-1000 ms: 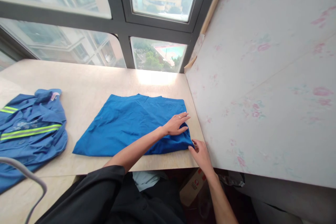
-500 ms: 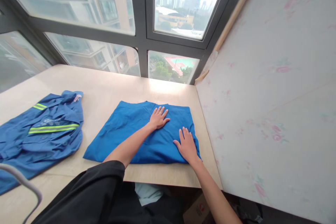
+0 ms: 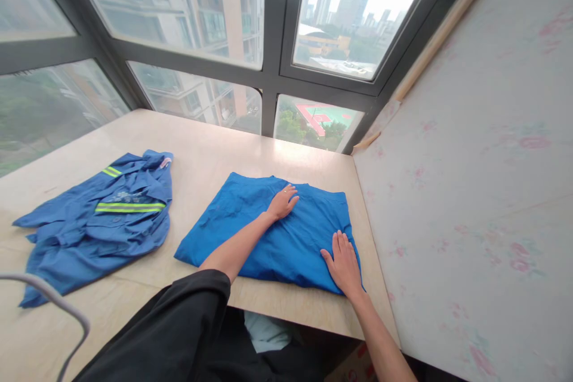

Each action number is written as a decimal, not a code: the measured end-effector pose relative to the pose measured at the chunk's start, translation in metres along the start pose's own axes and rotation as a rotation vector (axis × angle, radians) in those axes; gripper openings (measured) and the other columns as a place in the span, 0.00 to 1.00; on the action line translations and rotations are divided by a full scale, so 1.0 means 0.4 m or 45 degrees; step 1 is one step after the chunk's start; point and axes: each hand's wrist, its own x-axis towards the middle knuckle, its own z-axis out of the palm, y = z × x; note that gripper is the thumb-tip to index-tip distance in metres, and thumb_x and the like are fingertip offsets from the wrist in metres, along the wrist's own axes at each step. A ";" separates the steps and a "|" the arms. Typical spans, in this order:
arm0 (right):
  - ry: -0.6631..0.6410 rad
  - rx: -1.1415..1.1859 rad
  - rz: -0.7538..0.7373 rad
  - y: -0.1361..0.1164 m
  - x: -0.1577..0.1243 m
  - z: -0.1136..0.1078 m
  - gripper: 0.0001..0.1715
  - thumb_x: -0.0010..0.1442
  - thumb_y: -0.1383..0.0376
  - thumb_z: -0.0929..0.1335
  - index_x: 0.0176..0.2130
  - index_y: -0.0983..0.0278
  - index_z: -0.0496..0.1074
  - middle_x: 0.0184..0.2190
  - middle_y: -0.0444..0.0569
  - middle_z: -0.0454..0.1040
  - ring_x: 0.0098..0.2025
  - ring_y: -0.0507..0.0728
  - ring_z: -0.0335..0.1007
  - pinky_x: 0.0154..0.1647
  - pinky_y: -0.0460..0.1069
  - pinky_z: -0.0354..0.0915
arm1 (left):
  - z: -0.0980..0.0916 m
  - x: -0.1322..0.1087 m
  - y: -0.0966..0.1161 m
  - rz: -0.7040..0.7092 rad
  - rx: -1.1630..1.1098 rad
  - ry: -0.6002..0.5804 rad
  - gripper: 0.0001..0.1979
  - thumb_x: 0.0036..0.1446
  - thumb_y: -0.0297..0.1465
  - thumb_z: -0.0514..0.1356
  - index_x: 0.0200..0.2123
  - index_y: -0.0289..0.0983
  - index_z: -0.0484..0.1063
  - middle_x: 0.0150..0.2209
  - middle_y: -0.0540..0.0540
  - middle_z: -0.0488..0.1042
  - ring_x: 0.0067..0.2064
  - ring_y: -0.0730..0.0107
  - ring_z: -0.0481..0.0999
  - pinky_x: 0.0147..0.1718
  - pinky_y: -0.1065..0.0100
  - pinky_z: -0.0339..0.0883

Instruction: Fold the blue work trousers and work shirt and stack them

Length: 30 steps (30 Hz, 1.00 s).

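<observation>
The head view shows two bare hands laid palm-down on a folded blue cloth: the left hand (image 3: 283, 203), with a ring on one finger, rests near the far edge, thumb set apart and fingers lightly spread; the right hand (image 3: 344, 259) lies flat by the right edge, its fingers near one another and its thumb angled out. Neither pinches anything. The step in hand looks like smoothing and squaring the folded fabric; further work on it would seem to call for light, even pressure, with the slanting left side the part most in need of straightening. The blue cloth (image 3: 293, 248) lies on the counter in front of the person, a soft four-sided shape, wider at the near edge, which looks thick and rounded like a fold; the weave appears matt and plain, with shallow creases. Around it, the counter (image 3: 201, 140) has a smooth, pale, wood-like face. Well apart to the left lies a crumpled, duller blue jacket (image 3: 134, 236) with yellow-green and grey bands, and nearer the person a grey cable (image 3: 56, 295) curves. Beyond stand dark window frames (image 3: 270, 42); on the right, a floral-patterned wall (image 3: 492, 173).
</observation>
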 end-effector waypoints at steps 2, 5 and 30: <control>-0.041 0.015 -0.001 0.006 0.005 -0.004 0.50 0.66 0.42 0.49 0.66 0.79 0.54 0.68 0.63 0.47 0.70 0.66 0.40 0.68 0.60 0.42 | -0.045 -0.046 -0.002 -0.047 -0.057 0.219 0.18 0.62 0.30 0.53 0.52 0.31 0.71 0.58 0.36 0.68 0.65 0.59 0.60 0.63 0.57 0.55; -0.123 0.043 0.055 -0.003 0.024 -0.026 0.47 0.66 0.44 0.53 0.64 0.80 0.59 0.66 0.67 0.51 0.69 0.69 0.43 0.67 0.63 0.46 | -0.133 -0.176 0.010 -0.259 -0.094 0.621 0.19 0.59 0.30 0.56 0.53 0.32 0.69 0.59 0.35 0.66 0.65 0.56 0.60 0.64 0.53 0.53; -0.704 1.013 0.086 -0.844 0.456 -0.119 0.50 0.50 0.43 0.72 0.61 0.69 0.60 0.53 0.64 0.69 0.39 0.60 0.73 0.23 0.48 0.71 | -0.327 -0.554 0.040 -1.035 -0.679 0.865 0.15 0.58 0.35 0.59 0.43 0.30 0.73 0.44 0.35 0.76 0.47 0.54 0.75 0.49 0.53 0.69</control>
